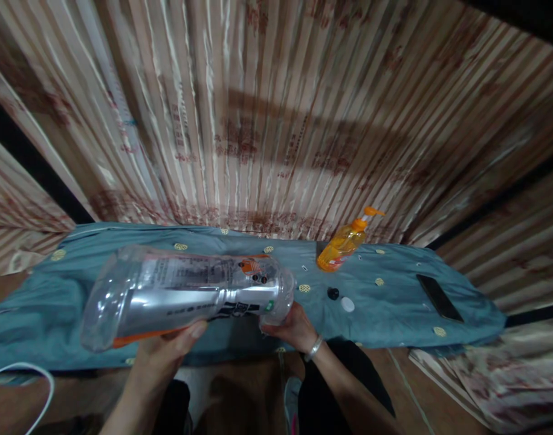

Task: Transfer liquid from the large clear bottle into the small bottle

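Striped curtain (267, 151) behind teal cloth (389, 320); left hand (170, 351) clamped on clear plastic bottle (176, 299), right hand (298, 329) round narrower end; squeeze lightly, thin walls likely dent

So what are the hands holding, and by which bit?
A plastic bottle: the left hand has the near side of its middle, the right hand its narrower end.

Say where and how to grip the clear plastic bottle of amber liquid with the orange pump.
Around the body of the amber pump bottle, below its narrow orange pump, seems best, from the near side: it stands on the teal cloth, striped beige curtain behind. The right hand is nearer but holds the large clear plastic bottle.
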Action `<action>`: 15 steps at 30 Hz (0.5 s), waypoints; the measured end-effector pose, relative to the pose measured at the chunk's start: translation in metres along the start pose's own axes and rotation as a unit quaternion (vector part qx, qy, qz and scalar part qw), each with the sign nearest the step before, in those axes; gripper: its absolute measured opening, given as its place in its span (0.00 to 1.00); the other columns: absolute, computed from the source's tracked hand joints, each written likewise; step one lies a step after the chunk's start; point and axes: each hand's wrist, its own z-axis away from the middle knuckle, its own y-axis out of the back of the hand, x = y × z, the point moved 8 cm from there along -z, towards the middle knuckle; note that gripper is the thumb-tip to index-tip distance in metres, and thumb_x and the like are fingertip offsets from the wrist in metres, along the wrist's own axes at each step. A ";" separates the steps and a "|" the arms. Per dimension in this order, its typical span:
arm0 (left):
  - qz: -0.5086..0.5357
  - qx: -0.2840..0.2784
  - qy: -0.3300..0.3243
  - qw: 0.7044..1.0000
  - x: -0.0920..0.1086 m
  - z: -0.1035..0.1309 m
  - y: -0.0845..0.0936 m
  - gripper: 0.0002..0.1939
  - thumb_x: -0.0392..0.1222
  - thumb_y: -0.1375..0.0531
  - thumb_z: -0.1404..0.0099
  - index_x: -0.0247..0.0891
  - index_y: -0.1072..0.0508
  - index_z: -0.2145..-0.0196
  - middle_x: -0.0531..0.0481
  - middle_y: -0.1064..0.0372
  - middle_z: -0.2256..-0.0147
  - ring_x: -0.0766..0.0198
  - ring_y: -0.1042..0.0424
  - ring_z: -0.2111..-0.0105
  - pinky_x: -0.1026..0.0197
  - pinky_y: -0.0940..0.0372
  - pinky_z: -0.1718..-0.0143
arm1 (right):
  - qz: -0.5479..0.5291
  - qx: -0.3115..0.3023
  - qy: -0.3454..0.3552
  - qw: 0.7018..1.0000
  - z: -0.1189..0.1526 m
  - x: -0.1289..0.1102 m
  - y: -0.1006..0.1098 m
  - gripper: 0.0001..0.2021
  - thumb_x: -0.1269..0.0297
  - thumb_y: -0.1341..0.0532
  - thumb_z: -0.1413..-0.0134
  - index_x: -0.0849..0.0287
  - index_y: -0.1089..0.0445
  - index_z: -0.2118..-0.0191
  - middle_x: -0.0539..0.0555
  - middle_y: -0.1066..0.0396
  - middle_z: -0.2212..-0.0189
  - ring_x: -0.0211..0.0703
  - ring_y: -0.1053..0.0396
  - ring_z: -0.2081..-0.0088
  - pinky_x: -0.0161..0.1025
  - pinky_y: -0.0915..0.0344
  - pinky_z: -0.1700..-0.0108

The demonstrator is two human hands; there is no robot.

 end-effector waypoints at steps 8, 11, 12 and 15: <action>0.035 0.009 0.020 0.999 0.001 0.002 -0.001 0.20 0.50 0.29 0.56 0.41 0.22 0.64 0.48 0.19 0.66 0.47 0.26 0.51 0.54 0.34 0.46 | -0.036 -0.008 -0.036 0.999 -0.001 0.001 0.000 0.21 0.64 0.30 0.61 0.57 0.30 0.57 0.56 0.23 0.59 0.52 0.25 0.57 0.48 0.29 0.52; 0.027 0.007 0.038 0.999 0.001 0.003 -0.001 0.20 0.49 0.30 0.55 0.41 0.22 0.64 0.48 0.19 0.66 0.46 0.23 0.55 0.52 0.32 0.49 | -0.050 -0.007 -0.032 0.998 -0.001 0.001 0.000 0.21 0.63 0.29 0.61 0.57 0.29 0.57 0.55 0.22 0.60 0.54 0.24 0.58 0.50 0.28 0.53; 0.026 0.006 0.042 0.999 0.000 0.004 -0.001 0.20 0.50 0.30 0.55 0.41 0.22 0.64 0.48 0.19 0.66 0.46 0.23 0.55 0.53 0.31 0.49 | -0.053 -0.006 -0.031 0.998 0.000 0.002 -0.001 0.20 0.62 0.29 0.61 0.56 0.29 0.57 0.55 0.22 0.61 0.54 0.24 0.59 0.50 0.28 0.53; 0.022 0.002 0.043 0.999 -0.003 0.004 -0.001 0.21 0.53 0.30 0.54 0.41 0.21 0.63 0.48 0.19 0.67 0.48 0.23 0.55 0.55 0.31 0.49 | -0.060 -0.007 -0.029 0.998 0.000 0.003 -0.002 0.19 0.62 0.29 0.62 0.54 0.28 0.59 0.53 0.22 0.63 0.54 0.24 0.61 0.50 0.27 0.55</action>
